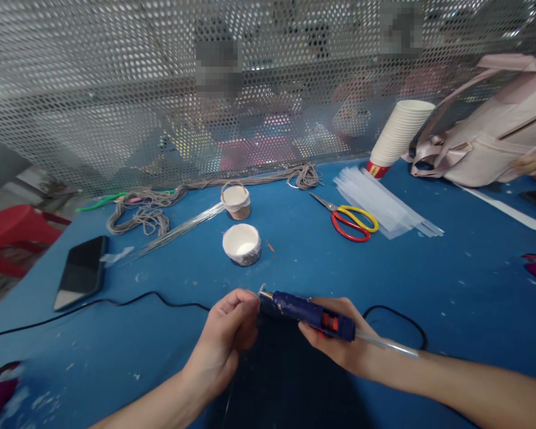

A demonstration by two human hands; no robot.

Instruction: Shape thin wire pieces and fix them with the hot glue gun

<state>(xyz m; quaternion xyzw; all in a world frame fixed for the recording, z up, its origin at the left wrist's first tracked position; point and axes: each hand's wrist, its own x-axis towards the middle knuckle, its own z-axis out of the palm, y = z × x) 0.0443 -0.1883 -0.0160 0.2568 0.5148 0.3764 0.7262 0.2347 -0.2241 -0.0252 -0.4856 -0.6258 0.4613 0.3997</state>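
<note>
"What are you reading between the hands?"

"On my head feed, the glue gun (312, 313) is sitting at three o'clock from the left hand (230, 328). Its nozzle (267, 294) is pointing back at those fingertips, just beside them. I can't tell whether they're touching."

"And its long axis?"

"It's running roughly from ten o'clock at the nozzle to four at the back, where a clear glue stick (390, 345) is poking out. The right hand (342, 342) is nearer; it's the one grasping the body, above the tabletop (295, 268)."

"I'm wondering about the left fingers."

"They're pinching together, thumb against forefinger. A whitish wisp (262, 287) is showing by the nozzle, but I can't make out whether anything thin is lying between them."

"Arms?"

"The left forearm (170, 387) is reaching in from about eight o'clock, its hand curling inward. The right forearm (451, 372) is coming from just past three, nearly level with the gun."

"Anything close by?"

"I'm seeing a white cup (242, 245) standing near twelve from the left fingertips, a small basket (236, 205) just beyond it, and scissors (351, 221) lying toward two."
</note>
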